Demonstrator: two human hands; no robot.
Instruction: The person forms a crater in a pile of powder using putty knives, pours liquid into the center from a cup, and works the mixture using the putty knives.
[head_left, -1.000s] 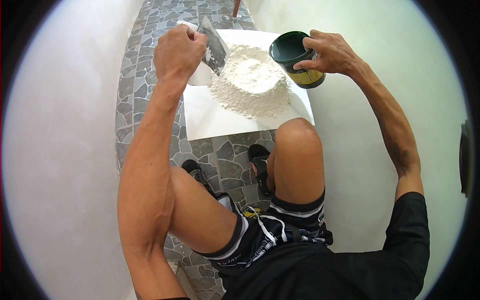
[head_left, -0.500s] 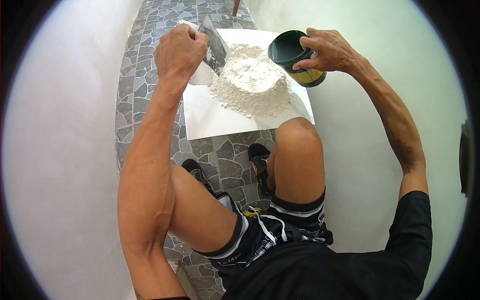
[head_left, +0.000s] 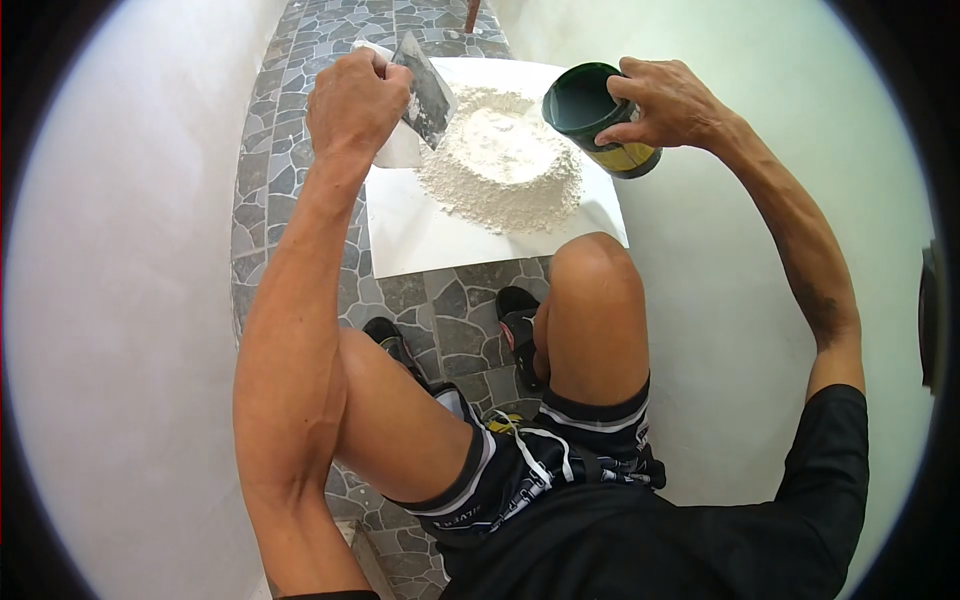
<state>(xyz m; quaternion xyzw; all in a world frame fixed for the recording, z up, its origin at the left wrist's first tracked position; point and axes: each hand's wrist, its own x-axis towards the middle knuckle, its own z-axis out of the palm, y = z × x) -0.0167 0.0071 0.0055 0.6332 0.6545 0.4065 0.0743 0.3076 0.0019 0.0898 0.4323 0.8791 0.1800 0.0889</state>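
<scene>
**Holding step: bucket tilted beside powder, trowel opposite**

The bucket (head_left: pixel 632 160) is gripped near its rim by the right hand (head_left: pixel 675 105), thumb on the near side, fingers closed on it. It is tipped partway, mouth turned towards the powder (head_left: pixel 510 200). No stream can be made out; contents can't be confirmed.

The trowel (head_left: pixel 432 98) is held in the left hand (head_left: pixel 358 108), fingers curled in tight, handle mostly hidden. Its blade is angled down at the heap's left edge; contact can't be told. A pale plate (head_left: pixel 400 150) is seen behind and below it; whether it is also gripped is unclear.

The powder is heaped on the white board (head_left: pixel 430 240), with a brighter, smoother middle inside a rough ring. The board is laid over the stone-patterned floor (head_left: pixel 465 340), in front of the knees.

Judgement: a controlled pour is likely in hand. For that, a slow tilt is called for, with the lip lined up over the middle and the ring left unbroken. Spill over the right side is the risk, as the bucket is placed near that edge.
</scene>
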